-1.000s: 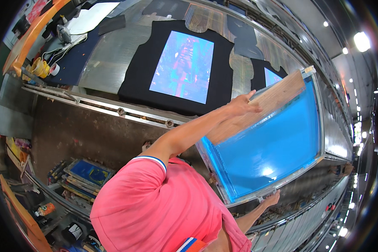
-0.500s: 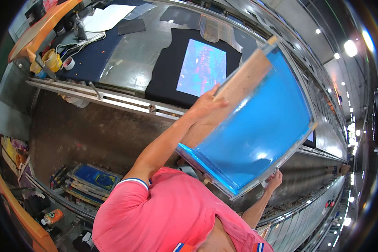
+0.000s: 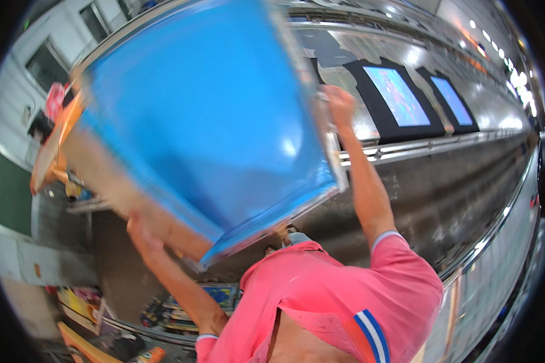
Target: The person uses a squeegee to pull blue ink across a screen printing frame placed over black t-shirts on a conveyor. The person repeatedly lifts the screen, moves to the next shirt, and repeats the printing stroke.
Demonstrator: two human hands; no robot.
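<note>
A big blue screen [image 3: 206,115] fills the upper left and centre of the frame, tilted and blurred. The left hand [image 3: 140,228] grips its lower left edge, in the lower left of the frame, fingers curled on the wooden frame side. The right hand [image 3: 339,101] holds the right edge, right of centre near the top, fingers closed around the metal rim. Both arms rise from a pink shirt [image 3: 327,302] at the bottom centre. Behind, at the upper right, two black shirts [image 3: 399,100] with bright blue prints lie flat on a long table [image 3: 418,148]. At the lower left, coloured clutter [image 3: 181,302] sits on the floor.
</note>
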